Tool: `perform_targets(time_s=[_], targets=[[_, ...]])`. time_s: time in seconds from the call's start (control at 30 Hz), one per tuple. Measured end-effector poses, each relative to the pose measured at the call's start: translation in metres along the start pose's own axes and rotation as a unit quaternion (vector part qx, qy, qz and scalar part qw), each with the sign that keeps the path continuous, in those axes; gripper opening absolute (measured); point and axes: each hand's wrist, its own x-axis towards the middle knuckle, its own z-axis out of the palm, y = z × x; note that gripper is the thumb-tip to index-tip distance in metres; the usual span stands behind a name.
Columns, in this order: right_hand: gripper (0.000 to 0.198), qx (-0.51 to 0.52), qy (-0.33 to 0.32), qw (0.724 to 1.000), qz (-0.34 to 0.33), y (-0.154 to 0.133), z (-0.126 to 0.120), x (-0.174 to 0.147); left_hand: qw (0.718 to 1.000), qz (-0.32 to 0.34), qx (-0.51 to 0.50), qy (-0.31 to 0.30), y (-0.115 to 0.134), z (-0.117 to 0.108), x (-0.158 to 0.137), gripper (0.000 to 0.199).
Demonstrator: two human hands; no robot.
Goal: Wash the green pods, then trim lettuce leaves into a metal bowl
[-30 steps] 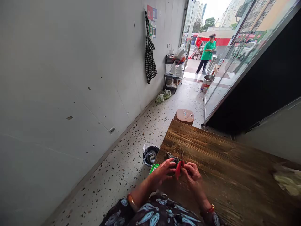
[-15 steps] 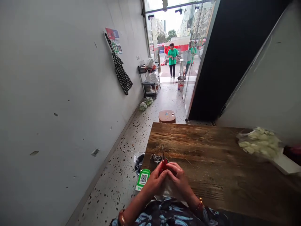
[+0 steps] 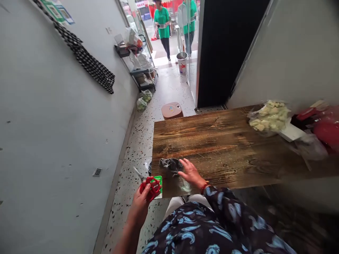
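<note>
In my left hand is a pair of red-handled scissors, held by the handles left of the table's near corner, blades pointing up and left. Just beyond the scissors, partly hidden by them, a green QR code card lies at the table corner. My right hand reaches over the wooden table with its fingers spread and nothing in them. Its fingertips are beside a crumpled dark grey cloth; whether they touch it I cannot tell.
On the table's right are a plastic bag of pale cauliflower pieces, a white box and red bags. A pinkish-brown stool stands past the far edge. Further off are a shelf cart, a bucket and a person in green.
My hands, together over the table before, have come apart. The scissors moved left in my left hand, and my right hand opened near the cloth. The view tilted down; the person in green came nearer.
</note>
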Motion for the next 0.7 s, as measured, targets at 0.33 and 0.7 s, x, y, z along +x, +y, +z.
perform_targets(time_s=[0.33,0.7], targets=[[0.023,-0.082,-0.112,0.986,-0.089,0.006,0.079,0.058,0.993,-0.094,0.069,0.007,0.008,-0.001,0.037,0.059],[0.038,-0.02,0.408,0.872,0.271,0.147,-0.163,-0.099,0.974,-0.093,0.175,-0.108,0.017,0.053,0.093,0.056]])
